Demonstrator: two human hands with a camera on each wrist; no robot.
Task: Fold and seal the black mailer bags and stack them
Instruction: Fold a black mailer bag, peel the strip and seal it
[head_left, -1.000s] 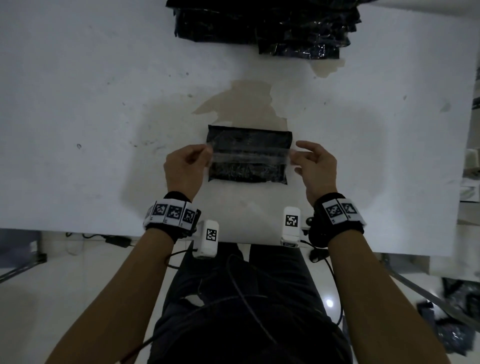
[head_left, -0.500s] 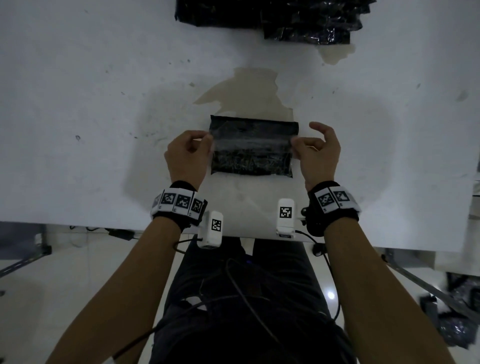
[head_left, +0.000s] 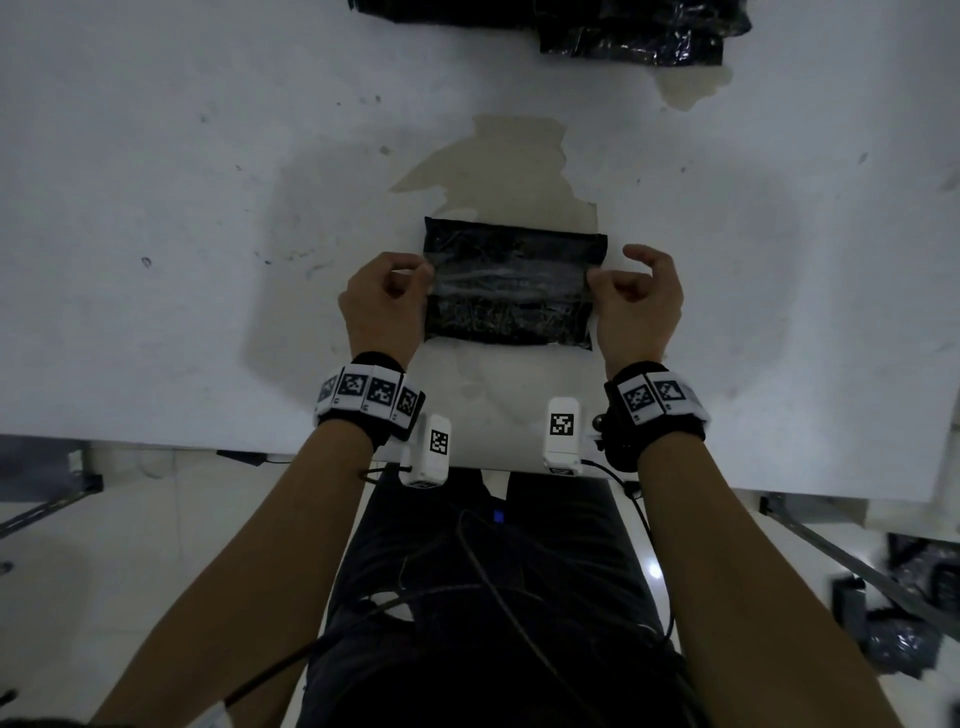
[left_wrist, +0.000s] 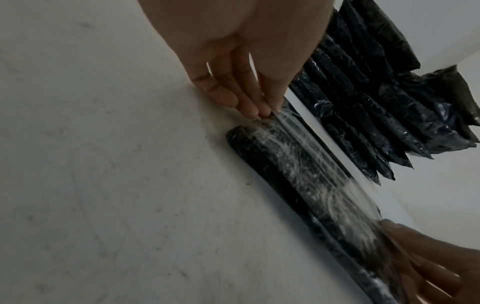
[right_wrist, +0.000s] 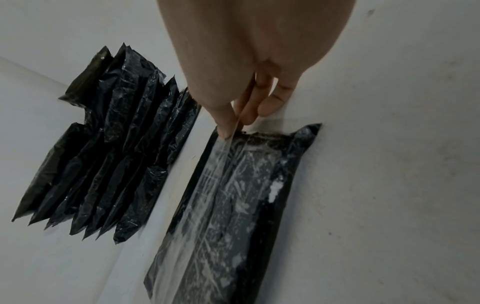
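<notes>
White and stained, the bench (head_left: 156, 182) is filling the head view, with a pile of black bags (head_left: 639, 31) cropped at its upper edge; both wrist views are showing that pile as fanned, overlapping packets. At centre frame a folded black mailer bag (head_left: 514, 317) is lying flat. Stretched across it is a clear strip (head_left: 511, 283). The left hand (head_left: 382, 304) is pinching the strip's left end, the right hand (head_left: 636, 304) is pinching its right end, other fingers curled.
</notes>
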